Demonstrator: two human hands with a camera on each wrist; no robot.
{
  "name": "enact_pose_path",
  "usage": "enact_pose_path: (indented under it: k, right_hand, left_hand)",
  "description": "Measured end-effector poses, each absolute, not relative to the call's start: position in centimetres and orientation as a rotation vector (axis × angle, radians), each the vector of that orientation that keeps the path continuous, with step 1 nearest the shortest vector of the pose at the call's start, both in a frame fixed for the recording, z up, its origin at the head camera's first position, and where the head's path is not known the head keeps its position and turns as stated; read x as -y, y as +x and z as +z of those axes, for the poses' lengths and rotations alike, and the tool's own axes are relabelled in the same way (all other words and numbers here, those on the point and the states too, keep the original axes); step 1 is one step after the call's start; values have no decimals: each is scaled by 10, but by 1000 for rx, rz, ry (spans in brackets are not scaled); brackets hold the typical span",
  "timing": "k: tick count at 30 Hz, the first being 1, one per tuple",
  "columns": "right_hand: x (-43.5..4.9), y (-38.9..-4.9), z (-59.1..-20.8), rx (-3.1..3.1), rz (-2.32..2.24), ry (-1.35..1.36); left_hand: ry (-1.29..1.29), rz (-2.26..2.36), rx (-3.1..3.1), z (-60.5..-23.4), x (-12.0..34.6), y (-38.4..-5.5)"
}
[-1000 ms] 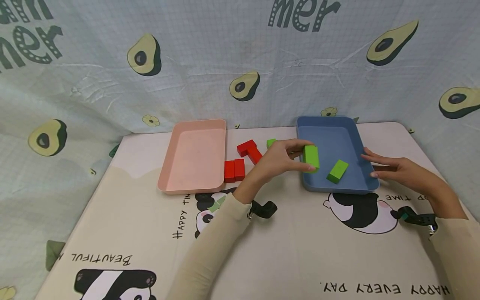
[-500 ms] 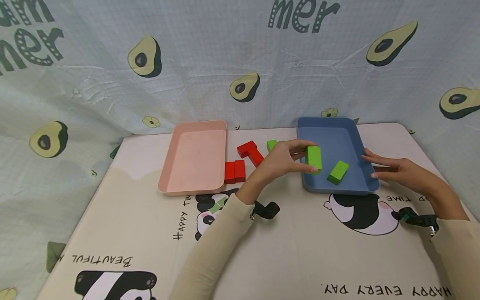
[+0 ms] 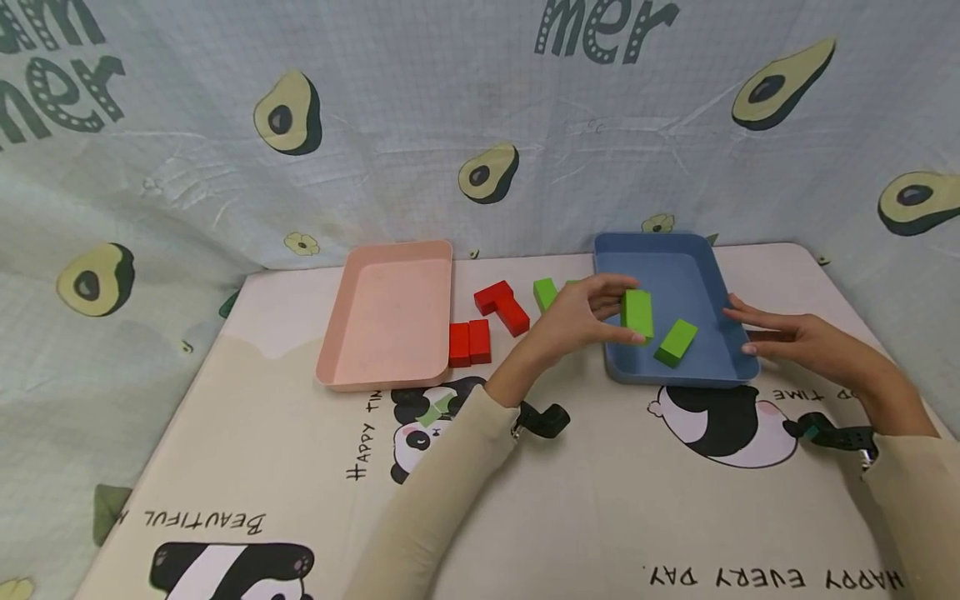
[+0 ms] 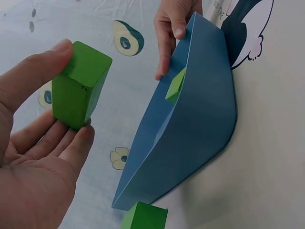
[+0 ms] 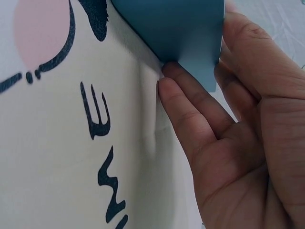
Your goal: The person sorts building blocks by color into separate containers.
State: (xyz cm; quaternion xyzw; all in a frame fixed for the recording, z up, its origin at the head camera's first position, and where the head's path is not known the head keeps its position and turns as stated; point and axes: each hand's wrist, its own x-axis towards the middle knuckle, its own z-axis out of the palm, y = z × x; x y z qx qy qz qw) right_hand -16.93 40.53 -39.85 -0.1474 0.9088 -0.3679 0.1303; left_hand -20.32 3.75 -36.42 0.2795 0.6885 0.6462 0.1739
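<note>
A green rectangular block (image 3: 637,313) is pinched between the thumb and fingers of my left hand (image 3: 581,323), above the left side of the blue tray (image 3: 678,267). In the left wrist view the held block (image 4: 81,86) stands nearly upright between thumb and fingertips. A second green block (image 3: 677,342) lies inside the tray. My right hand (image 3: 806,342) touches the tray's right rim with fairly straight fingers. In the right wrist view, some of its fingers (image 5: 188,112) rest against the tray's outer wall (image 5: 176,28).
Left of the blue tray lies another green block (image 3: 545,292), with one more partly hidden behind my left hand. Several red blocks (image 3: 480,342) lie beside the pink tray (image 3: 390,317). A patterned cloth (image 3: 405,108) hangs behind the table (image 3: 600,500).
My left hand has moved a little to the right with the green block, further over the blue tray. A partly hidden green block now shows behind it. My right hand stays on the rim.
</note>
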Motion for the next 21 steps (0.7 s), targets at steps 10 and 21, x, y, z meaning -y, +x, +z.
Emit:
enact_pose_path:
  k: [10,21]
  right_hand:
    - [-404,-173,-396,-2657,-1030,-404]
    - [-405,-171,-398,-2647,-1023,-384]
  left_hand:
    - [795,1788,-1967,-365,-42,-205]
    - [811,1791,-1965,-366,-47,-204]
